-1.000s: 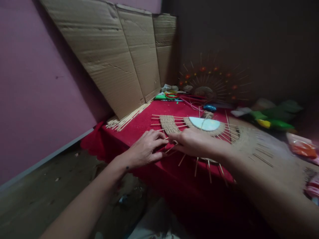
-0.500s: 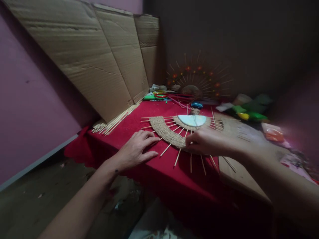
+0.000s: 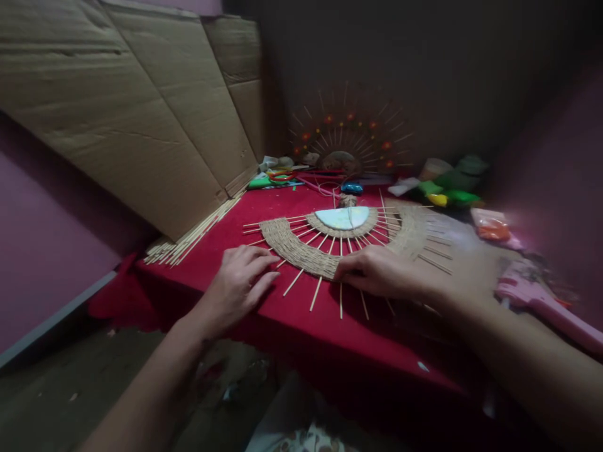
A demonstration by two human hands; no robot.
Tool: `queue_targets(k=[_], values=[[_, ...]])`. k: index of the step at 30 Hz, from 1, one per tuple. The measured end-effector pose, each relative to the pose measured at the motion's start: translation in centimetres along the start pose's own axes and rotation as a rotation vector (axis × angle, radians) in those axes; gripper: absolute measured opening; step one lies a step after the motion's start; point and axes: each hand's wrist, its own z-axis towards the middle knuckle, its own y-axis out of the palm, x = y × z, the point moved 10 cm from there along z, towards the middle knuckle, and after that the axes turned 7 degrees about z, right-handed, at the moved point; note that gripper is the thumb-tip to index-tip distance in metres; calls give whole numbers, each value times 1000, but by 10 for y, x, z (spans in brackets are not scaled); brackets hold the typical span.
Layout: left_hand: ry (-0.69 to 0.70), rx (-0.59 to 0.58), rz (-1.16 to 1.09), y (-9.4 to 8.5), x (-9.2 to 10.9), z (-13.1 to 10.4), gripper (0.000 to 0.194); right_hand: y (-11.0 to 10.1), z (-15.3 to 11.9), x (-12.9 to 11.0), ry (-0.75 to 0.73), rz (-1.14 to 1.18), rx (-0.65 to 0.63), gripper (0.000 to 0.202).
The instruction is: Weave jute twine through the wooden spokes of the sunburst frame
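Note:
A half-round fan of thin wooden sticks lies on the red cloth, with a woven twine band around its outer part. At its middle sits a pale blue half-disc edged with twine. My right hand has its fingers pinched together at the band's outer edge, near the front; the fingertips are partly hidden. At the fan's left side rests my left hand, thumb and fingers apart, fingertips by the stick ends. A ball of twine sits behind the half-disc, a strand crossing it.
Loose sticks lie along a leaning cardboard sheet at left. Behind stands a flower-decorated stick fan. Orange-handled scissors and a blue packet lie at the back. A pink glue gun is at right.
The view has turned to the right, bringing the pink glue gun into sight. My right hand stays at the band's front edge, and my left hand stays at the fan's left side.

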Motion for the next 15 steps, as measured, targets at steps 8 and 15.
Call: queue_targets(k=[8,15], values=[[146,-96,-89,25,65,26,24,-4,-5,1,12,31,33,18],[128,-124,-137,31,62,20,30,-10,-6,-4,52,-61,84,15]])
